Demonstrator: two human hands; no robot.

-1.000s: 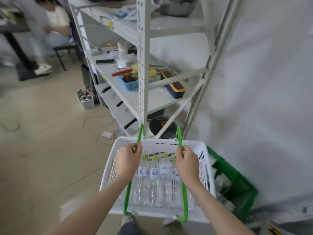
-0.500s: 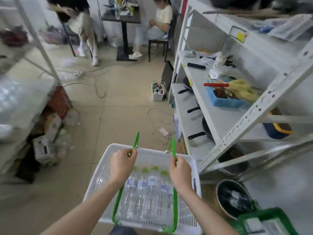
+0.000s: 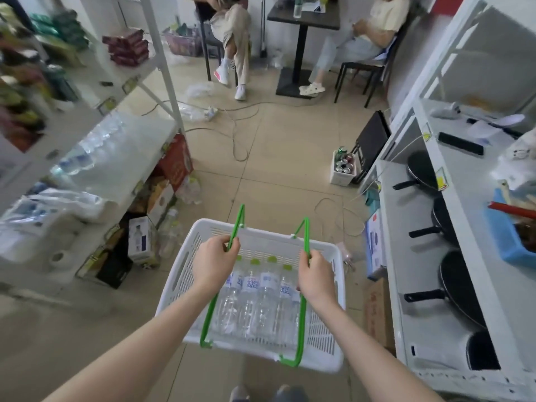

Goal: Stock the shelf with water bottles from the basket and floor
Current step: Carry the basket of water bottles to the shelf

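I carry a white plastic basket (image 3: 185, 274) in front of me, above the floor. My left hand (image 3: 216, 261) is shut on its left green handle (image 3: 235, 227), and my right hand (image 3: 314, 275) is shut on the right green handle (image 3: 305, 236). Several clear water bottles (image 3: 261, 297) with green caps and blue labels lie side by side in the basket. To my left stands a white shelf (image 3: 95, 132) with blurred water bottles (image 3: 87, 149) on its middle level. More bottles (image 3: 171, 233) lie on the floor beside it.
Cardboard boxes (image 3: 174, 163) crowd the floor under the left shelf. A rack (image 3: 412, 256) with black pans (image 3: 455, 280) lines the right. Cables (image 3: 237, 132) and a small bin of cans (image 3: 343, 166) lie on the tiled floor. Two people sit at a table (image 3: 303, 13) ahead.
My view has swung left, from the right-hand rack and wall to the aisle between the two shelves. Both hands keep the same hold on the basket handles.
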